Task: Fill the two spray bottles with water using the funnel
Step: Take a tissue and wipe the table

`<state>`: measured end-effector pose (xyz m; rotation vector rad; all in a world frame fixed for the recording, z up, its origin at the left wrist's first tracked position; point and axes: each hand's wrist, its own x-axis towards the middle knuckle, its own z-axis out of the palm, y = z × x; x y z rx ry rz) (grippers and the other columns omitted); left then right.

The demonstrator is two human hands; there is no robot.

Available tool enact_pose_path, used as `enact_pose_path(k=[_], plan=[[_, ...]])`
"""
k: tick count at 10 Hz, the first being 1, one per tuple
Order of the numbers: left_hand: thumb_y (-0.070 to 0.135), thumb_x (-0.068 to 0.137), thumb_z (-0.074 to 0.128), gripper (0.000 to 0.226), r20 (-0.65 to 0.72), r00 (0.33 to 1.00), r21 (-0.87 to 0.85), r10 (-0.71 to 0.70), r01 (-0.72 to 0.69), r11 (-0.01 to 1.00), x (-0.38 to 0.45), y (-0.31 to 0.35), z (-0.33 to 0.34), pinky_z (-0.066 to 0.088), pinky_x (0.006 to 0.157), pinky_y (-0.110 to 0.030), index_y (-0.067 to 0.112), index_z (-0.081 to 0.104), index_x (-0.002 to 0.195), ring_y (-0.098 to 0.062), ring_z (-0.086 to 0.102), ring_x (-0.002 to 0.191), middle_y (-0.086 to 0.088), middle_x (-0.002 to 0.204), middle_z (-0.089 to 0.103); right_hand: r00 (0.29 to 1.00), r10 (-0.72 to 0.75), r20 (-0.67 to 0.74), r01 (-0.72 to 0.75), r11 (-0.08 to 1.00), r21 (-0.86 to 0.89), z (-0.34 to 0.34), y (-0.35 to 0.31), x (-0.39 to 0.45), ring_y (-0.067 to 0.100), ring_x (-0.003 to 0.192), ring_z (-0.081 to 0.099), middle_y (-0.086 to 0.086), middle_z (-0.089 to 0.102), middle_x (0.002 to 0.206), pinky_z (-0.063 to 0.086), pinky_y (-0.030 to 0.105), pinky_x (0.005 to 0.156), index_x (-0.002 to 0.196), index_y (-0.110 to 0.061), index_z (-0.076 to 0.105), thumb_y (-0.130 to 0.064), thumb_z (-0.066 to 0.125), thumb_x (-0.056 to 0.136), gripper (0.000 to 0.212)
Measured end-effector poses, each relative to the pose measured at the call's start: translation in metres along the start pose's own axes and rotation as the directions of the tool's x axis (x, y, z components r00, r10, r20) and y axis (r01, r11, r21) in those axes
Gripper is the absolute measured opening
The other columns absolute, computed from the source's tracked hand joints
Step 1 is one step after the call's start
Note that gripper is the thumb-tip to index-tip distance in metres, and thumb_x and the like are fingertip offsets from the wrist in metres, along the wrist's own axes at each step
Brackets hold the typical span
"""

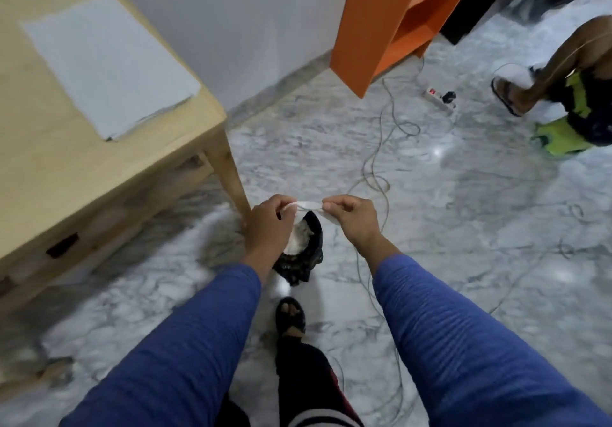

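Blue ribbed sleeves [185, 337] reach over a grey-veined white marble floor [463, 227]. An orange shelf unit [371, 25] stands beside a pale wooden table [49, 148] bearing white paper [109, 62].

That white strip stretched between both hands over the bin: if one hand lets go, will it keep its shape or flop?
Likely flop. The white strip looks thin and twisted, taut only because the left hand and right hand pinch its ends. It seems light, so it should drop slowly, probably toward the black-lined bin below.

Head camera looks steeply down, close over both forearms, toward the marble floor [463, 227].
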<state>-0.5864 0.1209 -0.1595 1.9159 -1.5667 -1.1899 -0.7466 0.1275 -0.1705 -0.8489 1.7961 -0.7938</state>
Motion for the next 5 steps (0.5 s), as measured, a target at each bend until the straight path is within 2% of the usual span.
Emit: enact_pose_path(k=[1, 2, 3, 4, 5], plan=[[0.033, 0.093, 0.054, 0.018, 0.035, 0.998, 0.018, -0.044, 0.043, 0.999, 0.025, -0.022, 0.025, 0.049, 0.072, -0.030, 0.023, 0.064, 0.104, -0.016, 0.061, 0.088, 0.003, 0.099, 0.067, 0.999, 0.040, 0.023, -0.041, 0.999, 0.019, 0.010, 0.028, 0.031, 0.014, 0.082, 0.061, 0.005, 0.068, 0.085, 0.052, 0.025, 0.081, 0.082, -0.017, 0.072, -0.009, 0.072, 0.080, 0.008], [0.035, 0.094, 0.051, 0.030, 0.116, 0.988, 0.106, -0.103, 0.090, 0.990, 0.048, -0.045, 0.044, 0.046, 0.080, -0.028, 0.025, 0.057, 0.122, -0.018, 0.058, 0.102, 0.003, 0.118, 0.062, 0.991, 0.082, 0.103, -0.080, 0.997, -0.017, 0.021, 0.053, 0.053, 0.013, 0.087, 0.061, 0.007, 0.067, 0.096, 0.050, 0.015, 0.078, 0.105, -0.011, 0.069, -0.012, 0.070, 0.083, 0.022], [0.037, 0.093, 0.051, 0.042, 0.221, 0.965, 0.193, -0.143, 0.100, 0.976, 0.061, -0.066, 0.054, 0.045, 0.085, -0.029, 0.029, 0.046, 0.134, -0.020, 0.055, 0.111, 0.001, 0.133, 0.054, 0.974, 0.153, 0.165, -0.157, 0.987, 0.012, 0.030, 0.065, 0.063, 0.016, 0.103, 0.060, 0.014, 0.063, 0.120, 0.046, 0.028, 0.100, 0.122, -0.004, 0.059, -0.005, 0.064, 0.087, 0.036], [0.037, 0.094, 0.051, 0.048, 0.316, 0.925, 0.242, -0.209, 0.134, 0.961, 0.064, -0.074, 0.056, 0.042, 0.088, -0.027, 0.024, 0.042, 0.139, -0.021, 0.050, 0.121, -0.002, 0.141, 0.048, 0.962, 0.181, 0.204, -0.173, 0.983, -0.056, 0.032, 0.068, 0.069, 0.019, 0.116, 0.057, 0.012, 0.059, 0.129, 0.040, 0.032, 0.108, 0.129, -0.006, 0.054, -0.007, 0.059, 0.090, 0.039], [0.038, 0.095, 0.050, 0.050, 0.382, 0.894, 0.309, -0.234, 0.116, 0.944, 0.064, -0.062, 0.047, 0.042, 0.096, -0.031, 0.021, 0.039, 0.141, -0.022, 0.046, 0.126, -0.002, 0.144, 0.044, 0.949, 0.219, 0.226, -0.184, 0.969, -0.165, 0.031, 0.051, 0.066, 0.020, 0.121, 0.055, 0.009, 0.058, 0.131, 0.038, 0.029, 0.109, 0.133, -0.010, 0.050, -0.012, 0.058, 0.092, 0.042]])
